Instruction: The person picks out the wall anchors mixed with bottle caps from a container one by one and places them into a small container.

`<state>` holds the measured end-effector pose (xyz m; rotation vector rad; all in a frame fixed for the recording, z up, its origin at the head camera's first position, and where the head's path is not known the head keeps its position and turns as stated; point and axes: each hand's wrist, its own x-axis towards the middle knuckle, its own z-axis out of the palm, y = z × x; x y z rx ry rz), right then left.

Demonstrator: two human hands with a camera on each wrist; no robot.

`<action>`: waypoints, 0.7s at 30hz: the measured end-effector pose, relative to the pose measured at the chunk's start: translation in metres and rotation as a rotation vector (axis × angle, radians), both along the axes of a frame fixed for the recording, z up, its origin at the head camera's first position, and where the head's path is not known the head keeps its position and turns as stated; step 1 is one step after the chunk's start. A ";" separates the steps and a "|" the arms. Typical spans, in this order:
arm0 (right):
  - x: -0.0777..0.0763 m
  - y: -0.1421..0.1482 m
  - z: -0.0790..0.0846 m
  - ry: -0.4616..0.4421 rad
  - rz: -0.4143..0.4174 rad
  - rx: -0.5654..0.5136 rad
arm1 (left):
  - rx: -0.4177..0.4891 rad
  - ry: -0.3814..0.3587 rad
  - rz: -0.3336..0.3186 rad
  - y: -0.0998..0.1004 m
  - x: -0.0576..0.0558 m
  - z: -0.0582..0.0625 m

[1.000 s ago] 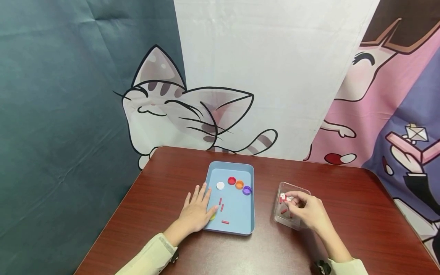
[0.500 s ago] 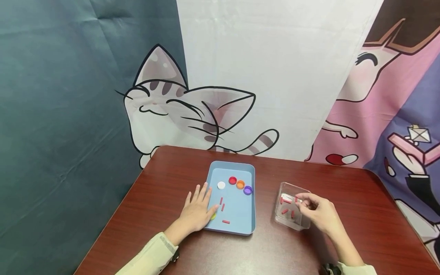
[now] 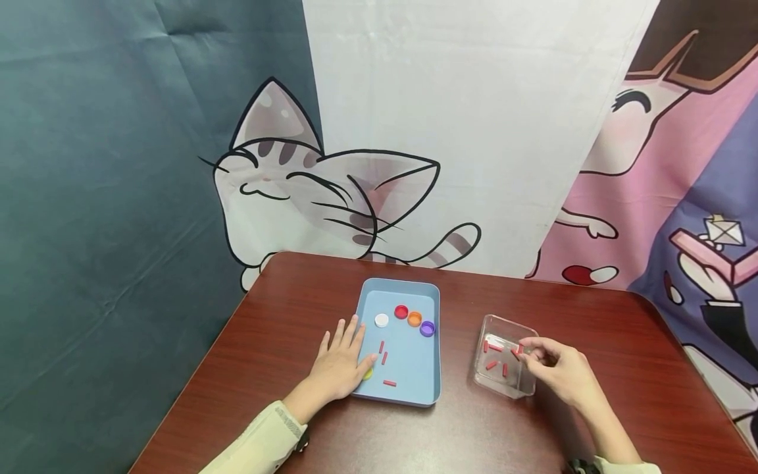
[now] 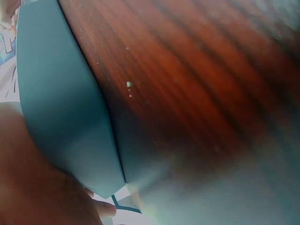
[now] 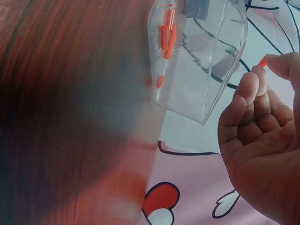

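My left hand [image 3: 336, 366] rests flat with spread fingers over the left rim of the blue tray [image 3: 404, 400]. Its thumb partly covers a yellow cap [image 3: 368, 374]. To the right, my right hand [image 3: 564, 372] is at the right side of a clear plastic box [image 3: 500, 388]. Thumb and fingertips pinch a short red stick [image 5: 262, 61], best seen in the right wrist view. Inside the box lie several more red sticks [image 3: 491, 365], one of them just under the fingertips. The left wrist view shows mainly the tray's outer wall [image 4: 65, 93] and part of the hand.
The tray holds a white cap [image 3: 381, 320], a red cap [image 3: 401, 312], an orange cap [image 3: 414, 318], a purple cap [image 3: 428, 328] and red sticks [image 3: 385, 358]. Everything stands on a brown wooden table [image 3: 296, 296], with a printed cloth [image 3: 485, 131] behind its far edge.
My right hand has moved right, from over the middle of the box to its right side. One more red stick shows in the box under the fingertips. The left hand stays put.
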<state>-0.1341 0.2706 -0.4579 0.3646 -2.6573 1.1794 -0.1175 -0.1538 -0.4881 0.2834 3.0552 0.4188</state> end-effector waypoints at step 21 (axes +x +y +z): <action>0.002 0.011 -0.006 0.025 -0.022 0.017 | -0.013 -0.005 -0.004 0.000 0.000 0.001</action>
